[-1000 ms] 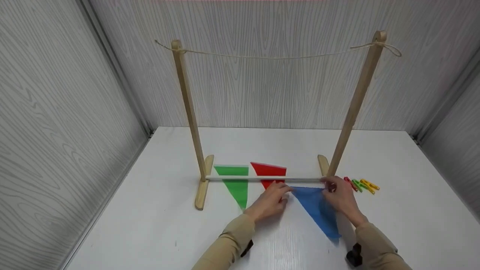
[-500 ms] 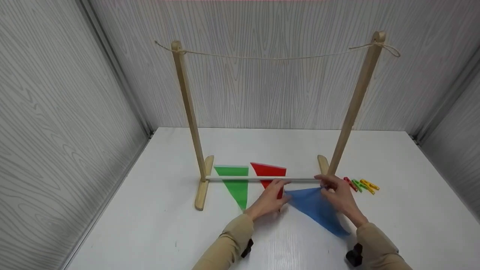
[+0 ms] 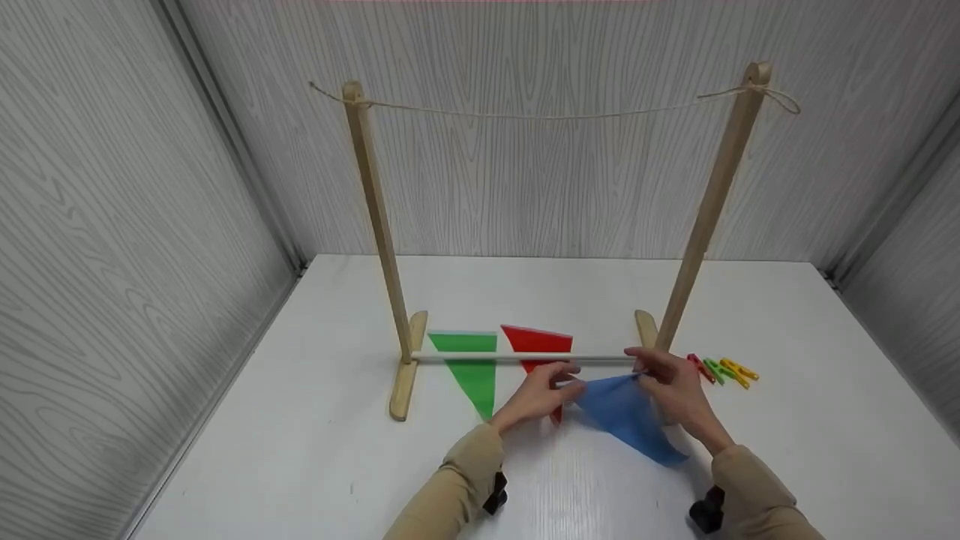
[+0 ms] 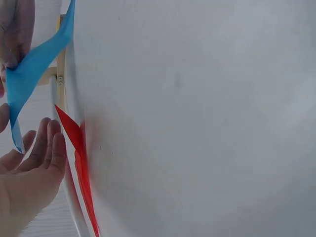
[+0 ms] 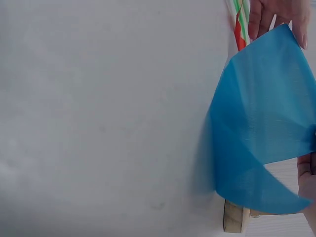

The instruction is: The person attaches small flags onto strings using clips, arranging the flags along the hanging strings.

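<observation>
A blue triangular cloth flag (image 3: 624,412) is held above the white table, its lower tip folded and curling to the right. My right hand (image 3: 679,386) pinches its upper right corner between thumb and fingers; the right wrist view shows only part of that hand at its edge. The other upper corner of the blue flag (image 5: 284,37) lies between the thumb and fingers of my left hand (image 3: 536,396), with a gap visible around it. Beneath the left hand is a red flag (image 3: 536,342), partly covered. A green flag (image 3: 474,379) lies flat to its left.
A wooden stand has two uprights, the left post (image 3: 381,232) and the right post (image 3: 705,217), with a string (image 3: 532,116) tied between their tops. Its low white rod (image 3: 465,355) crosses over the flags. Small clothespins (image 3: 718,370) lie right of the stand.
The blue flag has been lifted and turned, its left corner shifting left and its lower tip bending up. My left thumb has come under that corner; my right hand has edged slightly left.
</observation>
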Tool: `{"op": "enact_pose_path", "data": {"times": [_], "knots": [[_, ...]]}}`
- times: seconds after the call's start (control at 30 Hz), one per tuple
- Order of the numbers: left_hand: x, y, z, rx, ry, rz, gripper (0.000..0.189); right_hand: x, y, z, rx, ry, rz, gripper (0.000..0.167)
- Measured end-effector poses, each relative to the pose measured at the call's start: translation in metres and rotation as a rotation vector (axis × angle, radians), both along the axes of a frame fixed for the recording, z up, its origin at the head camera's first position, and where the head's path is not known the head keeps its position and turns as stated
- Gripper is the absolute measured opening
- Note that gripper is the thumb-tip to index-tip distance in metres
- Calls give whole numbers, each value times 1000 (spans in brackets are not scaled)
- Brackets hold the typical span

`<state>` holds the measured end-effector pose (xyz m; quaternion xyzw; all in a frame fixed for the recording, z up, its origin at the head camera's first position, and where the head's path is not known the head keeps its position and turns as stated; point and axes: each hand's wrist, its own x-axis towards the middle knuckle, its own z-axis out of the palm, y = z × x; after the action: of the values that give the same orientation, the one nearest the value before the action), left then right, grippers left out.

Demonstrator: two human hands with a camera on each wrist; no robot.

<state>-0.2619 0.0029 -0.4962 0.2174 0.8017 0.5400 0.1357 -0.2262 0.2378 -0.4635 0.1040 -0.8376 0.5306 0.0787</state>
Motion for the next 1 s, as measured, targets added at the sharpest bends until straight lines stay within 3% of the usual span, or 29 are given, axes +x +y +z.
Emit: {"op": "enact_pose_path", "data": {"times": [0.23, 0.53, 1.0], "knots": [[-1, 0, -1, 108, -70, 8, 31, 3, -2, 2, -20, -6, 4, 38], [-1, -1, -3, 154, -116, 89, 25, 1, -2, -2, -38, 41, 17, 39], [0, 0, -5, 218, -170, 153, 26, 2, -4, -4, -46, 56, 4, 40]]}}
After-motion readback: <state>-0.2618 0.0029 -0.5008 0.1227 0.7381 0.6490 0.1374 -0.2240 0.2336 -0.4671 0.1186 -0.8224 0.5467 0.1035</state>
